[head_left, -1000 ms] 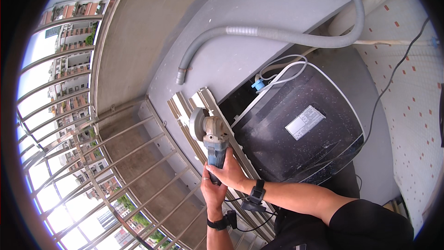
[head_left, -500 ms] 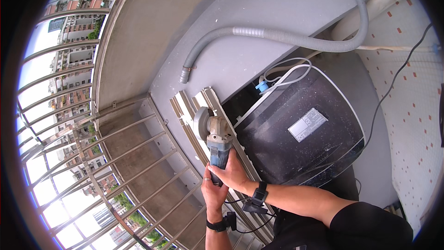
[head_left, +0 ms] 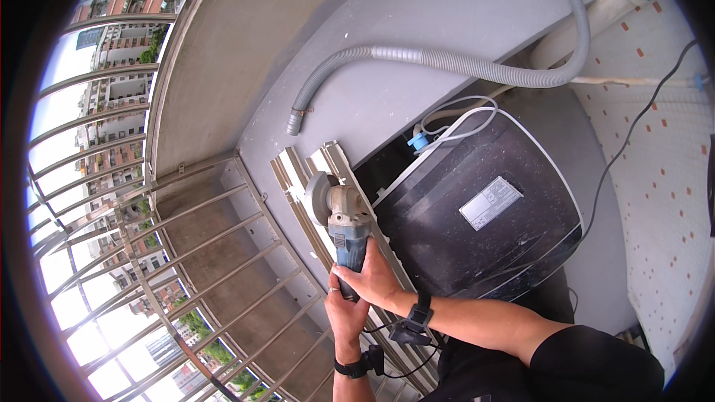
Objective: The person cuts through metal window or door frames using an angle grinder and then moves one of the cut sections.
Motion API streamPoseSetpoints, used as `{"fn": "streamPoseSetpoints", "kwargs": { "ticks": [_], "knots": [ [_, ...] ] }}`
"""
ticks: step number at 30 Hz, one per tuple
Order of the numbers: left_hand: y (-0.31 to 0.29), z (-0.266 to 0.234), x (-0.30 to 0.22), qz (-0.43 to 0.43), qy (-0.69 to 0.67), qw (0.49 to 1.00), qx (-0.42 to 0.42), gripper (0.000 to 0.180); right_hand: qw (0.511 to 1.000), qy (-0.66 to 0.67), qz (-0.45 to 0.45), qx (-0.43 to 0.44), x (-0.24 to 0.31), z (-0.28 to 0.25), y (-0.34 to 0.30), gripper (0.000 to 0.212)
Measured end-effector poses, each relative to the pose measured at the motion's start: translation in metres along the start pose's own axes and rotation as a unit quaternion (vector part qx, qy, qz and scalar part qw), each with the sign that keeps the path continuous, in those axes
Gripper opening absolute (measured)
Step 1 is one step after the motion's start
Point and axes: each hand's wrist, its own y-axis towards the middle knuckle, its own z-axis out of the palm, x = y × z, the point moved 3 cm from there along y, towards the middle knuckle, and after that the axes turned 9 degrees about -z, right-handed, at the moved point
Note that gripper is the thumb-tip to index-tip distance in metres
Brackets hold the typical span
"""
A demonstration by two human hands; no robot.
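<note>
Both my hands are wrapped round a blue-grey angle grinder (head_left: 346, 242). My left hand (head_left: 345, 313) grips the rear of its body, and my right hand (head_left: 372, 277) clasps the right side just ahead. The grinder's pale disc guard (head_left: 316, 197) points up and left, over two long cream-coloured metal profiles (head_left: 299, 171) lying side by side. Whether the disc touches a profile I cannot tell. White chips cling to the profiles near the guard. A dark cord leaves the grinder by my wrists.
A dark glossy appliance (head_left: 477, 253) stands right of the profiles, with a grey cable and a blue connector (head_left: 418, 141) on it. A grey corrugated hose (head_left: 477, 67) runs across the ledge (head_left: 417, 7). Metal window bars (head_left: 216, 268) line the left. A black cable (head_left: 633, 130) hangs along the tiled wall.
The view has shifted slightly, moving the surroundings a little left. Both hands keep the same grip on the angle grinder, which stays over the profiles.
</note>
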Motion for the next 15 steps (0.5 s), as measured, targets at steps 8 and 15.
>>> {"fn": "streamPoseSetpoints", "kwargs": {
  "ticks": [8, 15],
  "knots": [
    [-0.009, 0.003, -0.014, -0.019, -0.015, 1.000, -0.005, 0.069, 0.999, -0.031, 0.012, 0.006, 0.011, -0.008, -0.002, 0.070],
    [-0.009, 0.005, -0.015, -0.026, -0.023, 0.999, -0.001, 0.071, 0.999, -0.054, 0.002, 0.004, 0.013, -0.012, 0.001, 0.070]
  ]
}}
